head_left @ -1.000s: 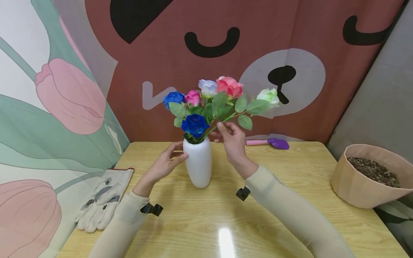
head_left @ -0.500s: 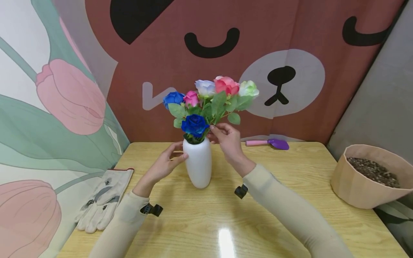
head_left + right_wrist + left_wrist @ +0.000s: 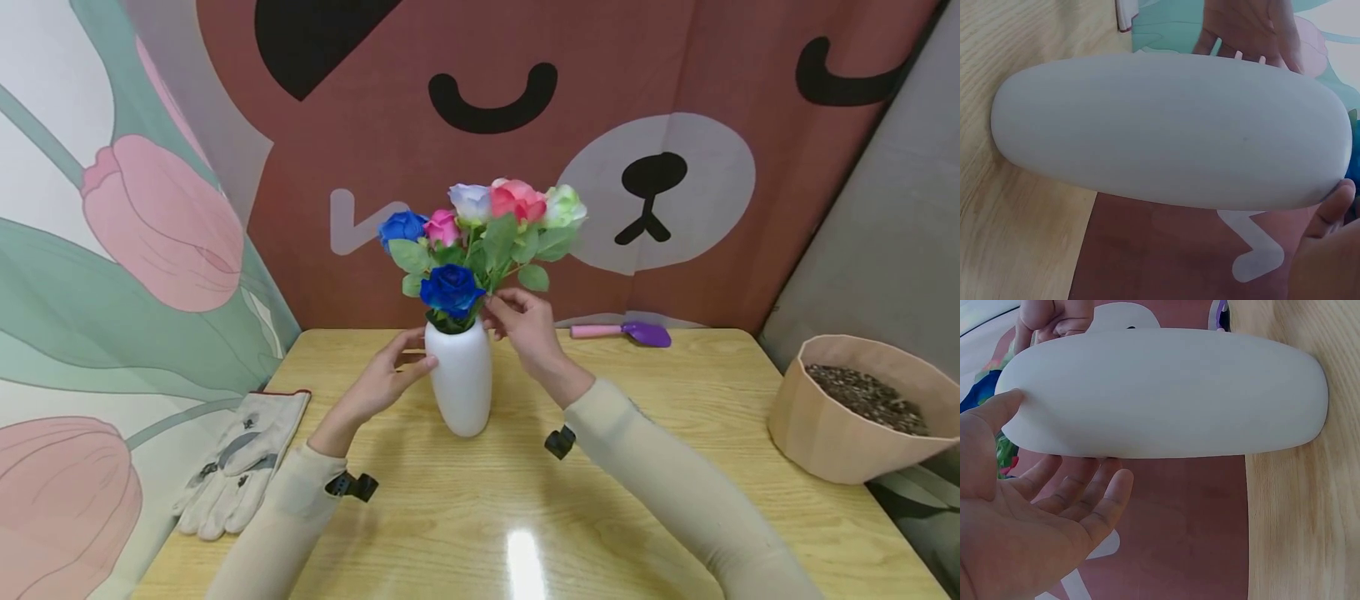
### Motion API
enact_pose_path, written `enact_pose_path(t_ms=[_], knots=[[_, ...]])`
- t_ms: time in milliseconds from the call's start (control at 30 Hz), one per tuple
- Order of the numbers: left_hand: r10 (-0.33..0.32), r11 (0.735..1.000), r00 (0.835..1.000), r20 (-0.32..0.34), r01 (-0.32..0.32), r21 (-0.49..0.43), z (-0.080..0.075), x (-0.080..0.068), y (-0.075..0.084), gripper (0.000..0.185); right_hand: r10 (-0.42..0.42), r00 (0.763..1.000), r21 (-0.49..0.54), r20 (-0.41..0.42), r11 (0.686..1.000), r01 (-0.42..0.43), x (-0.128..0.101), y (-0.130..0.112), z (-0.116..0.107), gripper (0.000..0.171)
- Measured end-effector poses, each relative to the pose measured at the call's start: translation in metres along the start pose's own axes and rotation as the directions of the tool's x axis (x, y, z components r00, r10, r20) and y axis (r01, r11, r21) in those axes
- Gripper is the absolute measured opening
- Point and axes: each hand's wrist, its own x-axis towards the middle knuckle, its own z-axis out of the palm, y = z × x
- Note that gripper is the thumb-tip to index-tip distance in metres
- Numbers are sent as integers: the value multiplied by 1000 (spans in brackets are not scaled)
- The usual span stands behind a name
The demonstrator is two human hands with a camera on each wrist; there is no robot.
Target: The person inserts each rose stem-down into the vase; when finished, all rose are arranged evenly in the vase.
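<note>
A white vase (image 3: 461, 383) stands upright on the table, holding several roses. My left hand (image 3: 378, 379) grips the vase's upper left side, thumb on the front, fingers round the back. The left wrist view shows that thumb (image 3: 1004, 409) on the wall near the top. My right hand (image 3: 531, 329) is at the vase's mouth on the right, pinching the stem of the white-green rose (image 3: 564, 207); leaves and the dark blue rose (image 3: 452, 289) partly hide its fingertips. Beside these are a coral rose (image 3: 517, 200), a pale lilac one (image 3: 470, 202), a pink one (image 3: 442, 227) and another blue one (image 3: 402, 228).
Work gloves (image 3: 240, 467) lie at the table's left edge. A purple trowel with a pink handle (image 3: 622, 333) lies along the back edge. At the right stands a tan pot (image 3: 817, 425) with dark soil. A printed cloth (image 3: 375, 125) hangs close behind the table.
The white-green rose has swung left and more upright, now beside the coral rose. My right hand has moved slightly left and down toward the vase's mouth. My left hand has stayed put.
</note>
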Motion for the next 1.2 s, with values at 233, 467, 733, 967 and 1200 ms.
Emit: enact_pose_path(t_ms=[233,467,733,967,1200], knots=[[1,1000,1000,5,-1,-5,-1,0,-1,59,12,1000,79,-23,997,-10,-2,2,1,12],[8,1000,1000,6,-8,-5,0,0,-1,60,-3,998,35,-62,999,5,0,3,2,15],[14,1000,1000,-2,-14,-15,1,1,-2,61,60,998,-65,-3,996,-60,5,5,2,24],[7,1000,1000,-4,-7,-7,1,0,-2,62,47,998,-27,-35,999,-48,5,7,4,25],[13,1000,1000,-2,-13,-7,1,0,-2,61,31,999,-78,-25,996,-33,5,8,5,26]])
